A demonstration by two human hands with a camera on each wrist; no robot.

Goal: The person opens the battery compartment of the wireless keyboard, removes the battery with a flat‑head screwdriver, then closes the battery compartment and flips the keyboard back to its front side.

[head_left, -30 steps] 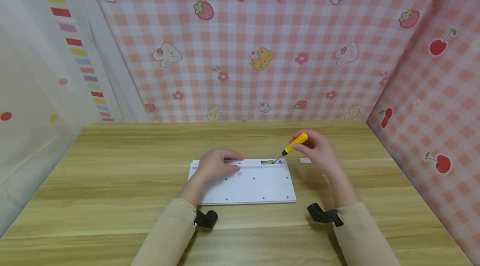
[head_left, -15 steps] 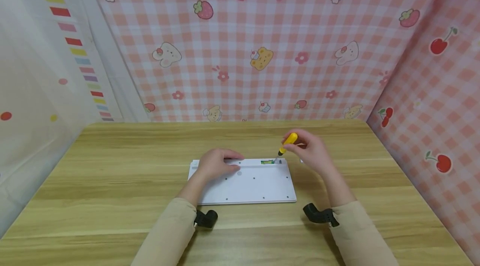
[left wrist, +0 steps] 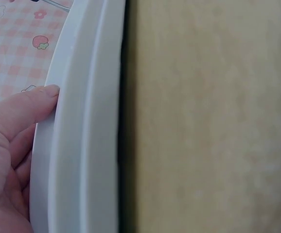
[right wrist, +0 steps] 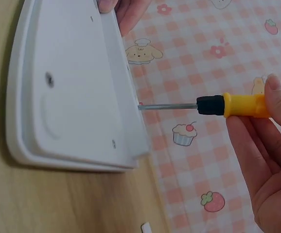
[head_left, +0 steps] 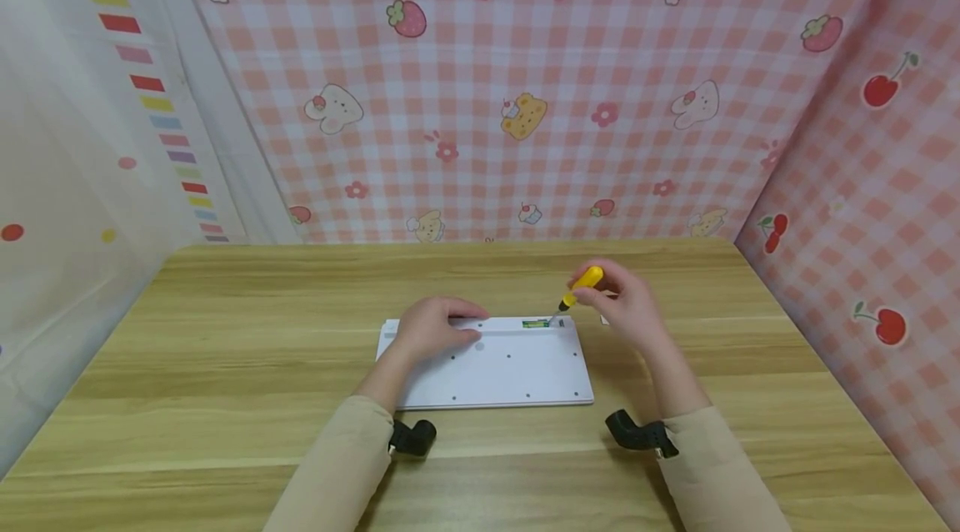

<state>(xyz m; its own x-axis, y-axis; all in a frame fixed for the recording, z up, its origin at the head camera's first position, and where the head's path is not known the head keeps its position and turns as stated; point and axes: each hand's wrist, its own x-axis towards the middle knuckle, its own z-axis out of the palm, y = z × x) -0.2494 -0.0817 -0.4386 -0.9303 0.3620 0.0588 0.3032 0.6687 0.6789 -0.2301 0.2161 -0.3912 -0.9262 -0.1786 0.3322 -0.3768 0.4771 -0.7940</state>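
Note:
A white keyboard (head_left: pixel 487 373) lies face down on the table, small dark screw holes across its back. My left hand (head_left: pixel 437 330) grips its raised far edge, thumb on the near side and fingers over the far side; the thumb also shows against the edge in the left wrist view. A green battery (head_left: pixel 536 323) sits in the open slot near the far right corner. Between thumb and fingers, my right hand (head_left: pixel 624 298) pinches a yellow-handled screwdriver (head_left: pixel 583 286). Its metal shaft (right wrist: pixel 169 106) slants down to the slot, and the tip is hidden inside in the right wrist view.
A small white piece (head_left: pixel 605 320), mostly covered by the right hand, lies on the wooden table (head_left: pixel 262 348) to the right of the keyboard. Behind the table hangs a pink checked curtain (head_left: pixel 480 182); another cloth (head_left: pixel 862 248) closes the right side.
My right hand has moved a little left, bringing the screwdriver more upright over the slot, and now covers most of the small white piece. The left hand and keyboard have stayed put.

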